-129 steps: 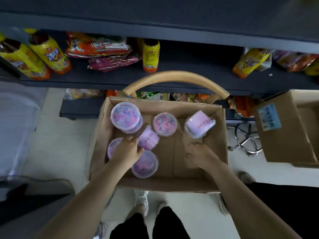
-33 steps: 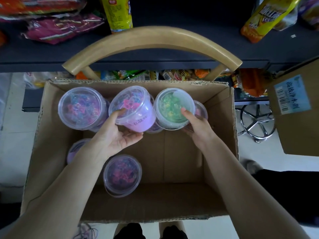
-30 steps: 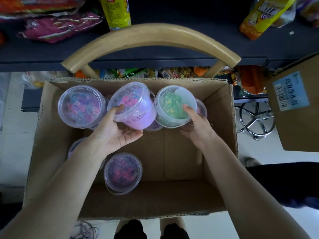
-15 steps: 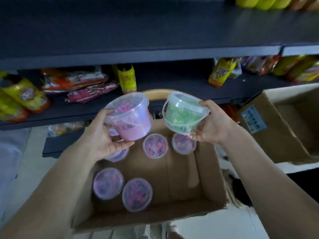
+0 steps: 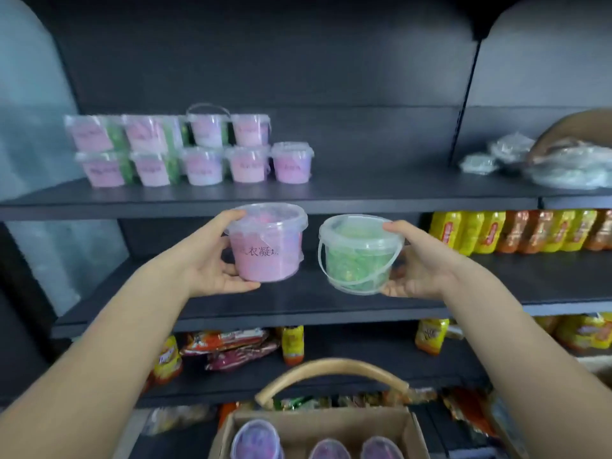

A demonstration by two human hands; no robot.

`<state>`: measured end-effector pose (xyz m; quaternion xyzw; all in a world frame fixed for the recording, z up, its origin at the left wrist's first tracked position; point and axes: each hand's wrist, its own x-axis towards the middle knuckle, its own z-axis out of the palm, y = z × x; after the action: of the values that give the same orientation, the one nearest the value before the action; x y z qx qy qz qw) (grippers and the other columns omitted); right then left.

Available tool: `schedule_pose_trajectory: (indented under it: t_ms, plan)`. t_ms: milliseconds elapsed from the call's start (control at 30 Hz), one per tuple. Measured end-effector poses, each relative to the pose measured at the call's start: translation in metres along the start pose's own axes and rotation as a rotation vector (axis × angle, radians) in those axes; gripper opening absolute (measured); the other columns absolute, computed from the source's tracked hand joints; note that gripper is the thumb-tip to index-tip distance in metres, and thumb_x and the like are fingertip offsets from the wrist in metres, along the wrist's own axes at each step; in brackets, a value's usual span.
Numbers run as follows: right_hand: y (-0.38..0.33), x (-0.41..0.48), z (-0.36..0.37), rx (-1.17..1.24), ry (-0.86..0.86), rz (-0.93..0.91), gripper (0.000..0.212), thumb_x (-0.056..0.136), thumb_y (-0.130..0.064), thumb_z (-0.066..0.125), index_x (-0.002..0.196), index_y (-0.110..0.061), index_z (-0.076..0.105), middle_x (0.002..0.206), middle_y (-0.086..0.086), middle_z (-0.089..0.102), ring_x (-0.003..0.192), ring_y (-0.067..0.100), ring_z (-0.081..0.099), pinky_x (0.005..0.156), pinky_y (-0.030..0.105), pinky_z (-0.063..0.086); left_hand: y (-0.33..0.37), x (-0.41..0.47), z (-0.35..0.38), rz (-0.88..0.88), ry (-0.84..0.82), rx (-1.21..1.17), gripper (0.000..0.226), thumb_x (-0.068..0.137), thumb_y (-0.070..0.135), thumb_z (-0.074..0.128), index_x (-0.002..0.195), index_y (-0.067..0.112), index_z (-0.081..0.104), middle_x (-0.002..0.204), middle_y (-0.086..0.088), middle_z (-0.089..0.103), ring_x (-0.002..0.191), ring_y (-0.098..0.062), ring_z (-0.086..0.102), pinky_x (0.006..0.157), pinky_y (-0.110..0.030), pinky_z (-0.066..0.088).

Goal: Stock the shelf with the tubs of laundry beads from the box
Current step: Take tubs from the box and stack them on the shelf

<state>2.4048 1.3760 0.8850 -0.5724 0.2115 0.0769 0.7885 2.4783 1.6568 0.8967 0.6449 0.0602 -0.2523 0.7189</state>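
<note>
The left hand (image 5: pixel 212 260) has its fingers curled round a pink tub (image 5: pixel 266 246) and the right hand (image 5: pixel 422 265) grips a green tub (image 5: pixel 359 256), both held side by side before the shelf (image 5: pixel 381 190), above the box (image 5: pixel 331 422).

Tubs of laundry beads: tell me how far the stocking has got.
Done: a two-tier group of tubs stands at the left of the upper shelf. In hand: the left hand holds a pink tub and the right hand a green tub, both raised before the shelves, not yet set down. Left: at least three tubs show in the box below.
</note>
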Motion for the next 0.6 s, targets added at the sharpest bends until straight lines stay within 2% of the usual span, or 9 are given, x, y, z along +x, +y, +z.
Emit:
schedule_pose_trajectory:
  t_ms: [133,267,467,600]
  plan:
    - [-0.046,-0.022,0.012,-0.058,-0.067,-0.069,0.036,0.08,-0.041,0.062,0.1,-0.011,0.059,0.097,0.011,0.056,0.079,0.028,0.06,0.055,0.031,0.055,0.042,-0.033,0.007,0.079,0.029,0.011,0.06,0.078,0.06,0.057,0.122,0.02,0.051,0.121,-0.019,0.055,0.096,-0.033,0.064,0.071,-0.043,0.059]
    - [-0.076,-0.033,0.021,-0.113,-0.108,-0.122,0.036,0.077,-0.041,0.063,0.098,-0.012,0.057,0.087,0.01,0.056,0.077,0.027,0.058,0.061,0.033,0.05,0.067,-0.057,0.013,0.148,0.066,0.007,0.064,0.077,0.059,0.059,0.126,0.018,0.05,0.117,-0.012,0.057,0.095,-0.031,0.064,0.07,-0.043,0.058]
    - [-0.1,-0.048,0.035,-0.121,-0.158,-0.178,0.033,0.078,-0.04,0.062,0.093,-0.012,0.057,0.095,0.011,0.056,0.078,0.029,0.059,0.063,0.033,0.049,0.081,-0.089,0.017,0.19,0.132,0.046,0.067,0.075,0.058,0.062,0.129,0.021,0.048,0.129,-0.014,0.05,0.093,-0.032,0.065,0.061,-0.044,0.059]
    - [-0.115,-0.051,0.048,-0.129,-0.166,-0.198,0.035,0.078,-0.04,0.063,0.095,-0.011,0.057,0.097,0.014,0.058,0.08,0.031,0.06,0.063,0.035,0.048,0.095,-0.1,0.009,0.227,0.147,0.055,0.066,0.077,0.056,0.061,0.129,0.017,0.048,0.124,-0.017,0.051,0.092,-0.032,0.064,0.057,-0.044,0.059]
